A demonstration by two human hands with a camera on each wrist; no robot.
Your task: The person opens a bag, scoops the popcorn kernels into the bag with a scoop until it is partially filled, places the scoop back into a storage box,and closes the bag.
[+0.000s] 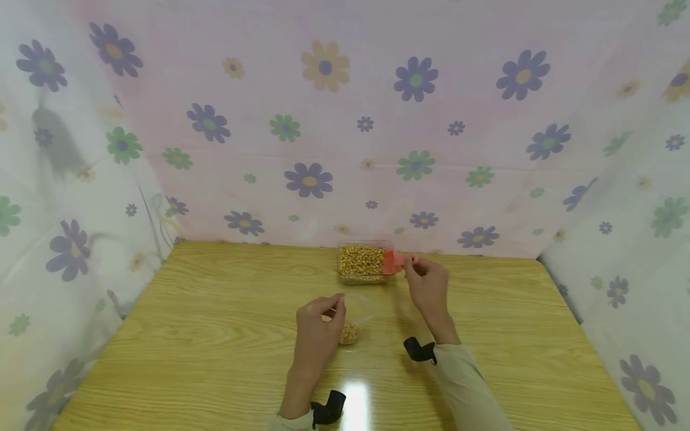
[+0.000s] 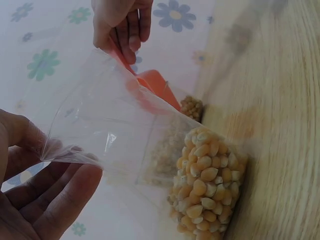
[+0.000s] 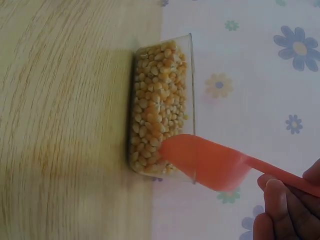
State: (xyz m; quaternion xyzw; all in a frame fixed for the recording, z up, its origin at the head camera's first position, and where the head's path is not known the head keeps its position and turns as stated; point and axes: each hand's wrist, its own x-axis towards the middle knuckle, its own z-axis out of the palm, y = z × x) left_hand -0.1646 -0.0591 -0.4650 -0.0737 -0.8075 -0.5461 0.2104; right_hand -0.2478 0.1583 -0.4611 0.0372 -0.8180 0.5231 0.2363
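Observation:
My left hand [image 1: 318, 326] pinches the upper edge of a clear plastic bag [image 2: 107, 135], which stands on the table with corn kernels [image 2: 205, 185] gathered in its bottom. In my right hand [image 1: 429, 289] is the handle of a red scoop [image 3: 210, 162]. The scoop's tip dips into the right end of a clear rectangular container [image 1: 366, 279]. That container is filled with yellow corn kernels [image 1: 361, 259] and stands beyond the bag. In the left wrist view, the bag's film partly overlaps the scoop.
A wood-grain table [image 1: 215, 335] lies under everything. Behind it hangs a flower-patterned cloth [image 1: 345, 137], with more cloth at both sides. Each wrist carries a black camera mount [image 1: 329, 408].

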